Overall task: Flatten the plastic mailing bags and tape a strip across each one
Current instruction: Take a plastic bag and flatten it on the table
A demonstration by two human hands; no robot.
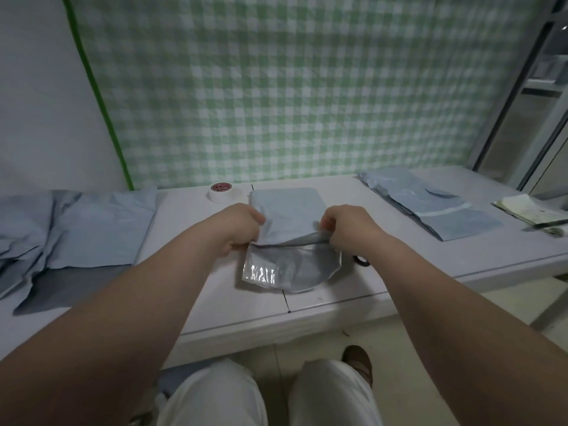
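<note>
A pale blue plastic mailing bag (289,210) is laid at the middle of the white desk (190,272), its grey flap toward the near edge. Its mouth is pinched at either side by the curled left hand (242,229) and right hand (347,227), and is apparently lifted. A white tape roll (222,192) is set by the far edge.

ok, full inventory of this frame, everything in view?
mailing bag: 1, blue-grey, table centre, flap open toward the person
tape roll: 1, white, far edge, left of that bag
left bag pile: several, blue-grey, table left
right bag stack: several, blue-grey, table right
papers: few, whitish, far right
dark ring: 1, black, by right wrist, unclear what
table: 1, white
checked cloth: 1, green-white, behind
legs: 2, white trousers, bottom
left grip: bare hand, holds bag's left edge
right grip: bare hand, pinches bag's right edge
</note>
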